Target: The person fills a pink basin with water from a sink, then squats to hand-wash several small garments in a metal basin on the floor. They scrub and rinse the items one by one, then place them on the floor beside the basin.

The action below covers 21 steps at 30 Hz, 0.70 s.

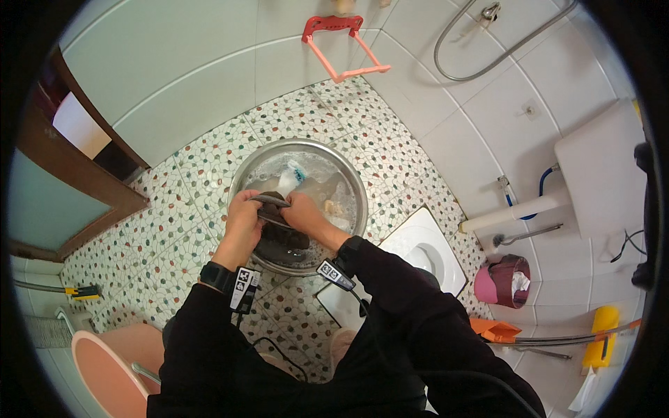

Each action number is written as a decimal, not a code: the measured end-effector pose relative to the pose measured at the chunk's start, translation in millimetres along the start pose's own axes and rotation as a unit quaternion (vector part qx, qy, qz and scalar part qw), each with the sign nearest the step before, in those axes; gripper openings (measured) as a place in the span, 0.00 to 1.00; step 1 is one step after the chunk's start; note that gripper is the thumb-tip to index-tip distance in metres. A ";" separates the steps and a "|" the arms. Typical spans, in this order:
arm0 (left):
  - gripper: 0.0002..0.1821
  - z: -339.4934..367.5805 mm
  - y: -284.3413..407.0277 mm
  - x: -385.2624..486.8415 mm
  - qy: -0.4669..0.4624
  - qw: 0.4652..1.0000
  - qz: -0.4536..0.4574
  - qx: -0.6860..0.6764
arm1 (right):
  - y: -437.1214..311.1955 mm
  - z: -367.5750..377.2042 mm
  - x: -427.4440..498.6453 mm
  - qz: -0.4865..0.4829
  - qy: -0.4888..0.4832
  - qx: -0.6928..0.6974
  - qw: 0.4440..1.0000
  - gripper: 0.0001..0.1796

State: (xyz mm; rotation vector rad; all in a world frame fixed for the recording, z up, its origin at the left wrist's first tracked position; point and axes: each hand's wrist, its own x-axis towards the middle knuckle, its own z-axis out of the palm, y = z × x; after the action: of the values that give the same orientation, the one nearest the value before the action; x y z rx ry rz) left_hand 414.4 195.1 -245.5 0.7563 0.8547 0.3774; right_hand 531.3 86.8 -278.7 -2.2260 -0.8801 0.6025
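Observation:
A round metal basin of sudsy water stands on the tiled floor. Over its near left part, my left hand grips a dark brown cloth item by its grey band at the left. My right hand pinches the same band from the right. The lower part of the dark cloth hangs at the water, and how much lies under the surface cannot be told. Beyond my hands, a white cloth with blue-green marks pokes out of the foam. Other pale cloth lies in the water at the right.
To the right of the basin is a white squat toilet, with a pink waste bin past it. A pink bucket stands at the lower left. A red and pink folding rack juts from the far wall.

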 end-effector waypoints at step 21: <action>0.09 -27.9 -36.4 25.4 0.029 0.982 0.078 0.170 | -23.8 -0.2 -19.4 -0.052 -0.039 0.037 0.997 0.14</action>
State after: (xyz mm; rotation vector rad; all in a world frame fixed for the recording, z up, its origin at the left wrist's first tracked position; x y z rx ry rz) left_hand 408.2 197.2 -297.5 1.1389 0.9304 0.3987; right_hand 508.5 85.8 -258.2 -2.0894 -0.9898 0.6650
